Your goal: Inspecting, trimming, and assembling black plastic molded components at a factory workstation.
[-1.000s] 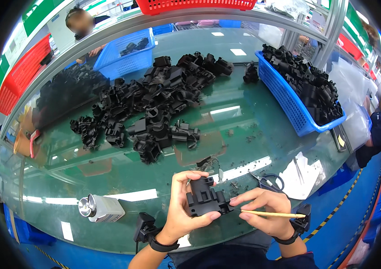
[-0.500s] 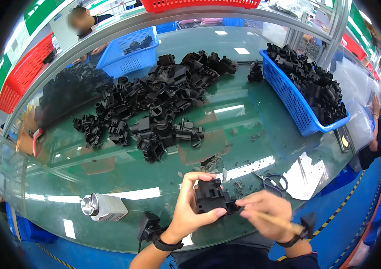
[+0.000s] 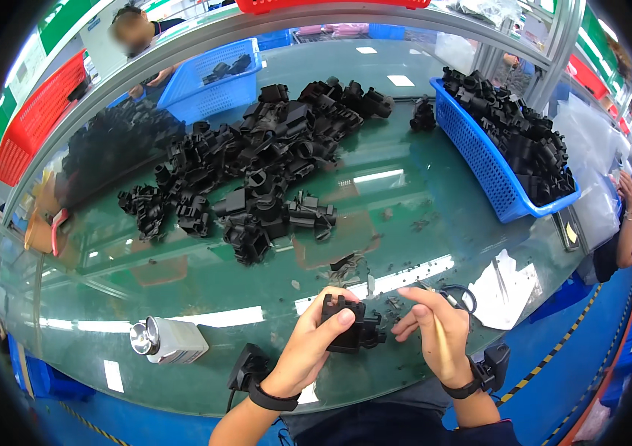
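Black moulded plastic part (image 3: 347, 334) with blocky sockets: my left hand (image 3: 308, 342) is wrapped round it, thumb across its top. To its right, my right hand (image 3: 435, 327) is apart from the part, fingers partly spread. A slim tan wooden-handled tool (image 3: 444, 343) lies along that palm under the thumb; its working tip cannot be made out. Just beyond the right hand, dark-handled scissors (image 3: 465, 296) lie partly hidden on the green tabletop (image 3: 242, 286). Small black scraps (image 3: 394, 303) are scattered between the hands.
A large heap of similar black parts (image 3: 256, 160) covers the table's far middle. A blue basket (image 3: 479, 167) full of them stands at right, another blue basket (image 3: 212, 82) at back left. A metal-topped bottle (image 3: 178, 342) stands at left, white paper (image 3: 505, 293) at right.
My right hand has drawn back from the black part and opened its fingers, the tool staying in the palm. My left hand has turned the part.
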Available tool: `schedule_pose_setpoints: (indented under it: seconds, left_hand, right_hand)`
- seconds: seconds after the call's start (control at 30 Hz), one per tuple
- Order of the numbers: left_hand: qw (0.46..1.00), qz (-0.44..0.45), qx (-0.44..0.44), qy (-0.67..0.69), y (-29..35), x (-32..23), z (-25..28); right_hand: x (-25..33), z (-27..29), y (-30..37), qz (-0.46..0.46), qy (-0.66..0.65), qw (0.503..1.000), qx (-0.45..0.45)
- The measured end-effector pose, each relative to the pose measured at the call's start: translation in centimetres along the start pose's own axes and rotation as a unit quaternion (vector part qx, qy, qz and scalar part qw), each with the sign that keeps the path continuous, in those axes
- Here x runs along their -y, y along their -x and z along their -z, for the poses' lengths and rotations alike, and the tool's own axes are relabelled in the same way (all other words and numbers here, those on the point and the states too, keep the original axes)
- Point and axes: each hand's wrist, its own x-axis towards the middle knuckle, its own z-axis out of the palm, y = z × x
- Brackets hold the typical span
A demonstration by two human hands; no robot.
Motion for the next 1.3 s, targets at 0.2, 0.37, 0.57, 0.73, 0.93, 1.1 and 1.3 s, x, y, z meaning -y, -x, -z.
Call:
schedule_pose_setpoints:
  seconds: [0.2,0.37,0.57,0.73,0.93,1.1,1.3]
  left_hand:
    - [1.000,-0.006,0.016,0.016,-0.6,0.5,-0.1]
    - [0.996,-0.063,-0.023,-0.058,0.3,2.0,2.4]
    - [0.984,-0.128,0.101,-0.072,0.7,0.9,-0.8]
    - [0.963,-0.177,0.038,-0.198,-0.3,1.3,-0.1]
    - [0.965,-0.187,0.015,-0.181,0.1,0.6,-0.4]
    - [0.945,-0.179,0.083,-0.261,-0.3,0.8,-0.5]
    - [0.953,-0.168,0.118,-0.222,-0.8,2.1,0.3]
  right_hand:
    - [1.0,-0.4,0.4,0.029,0.043,0.997,0.063]
    - [-0.3,-2.8,0.9,-0.055,-0.166,0.981,0.079]
    - [-1.2,-1.4,0.6,-0.113,-0.280,0.952,0.056]
    - [-1.8,-1.7,1.3,-0.113,-0.318,0.941,0.031]
    - [-1.0,-0.9,0.4,0.034,-0.025,0.999,-0.021]
    - [1.4,-0.5,-0.8,0.268,0.086,0.952,-0.118]
    - [0.0,-0.3,-0.6,0.225,0.046,0.972,0.042]
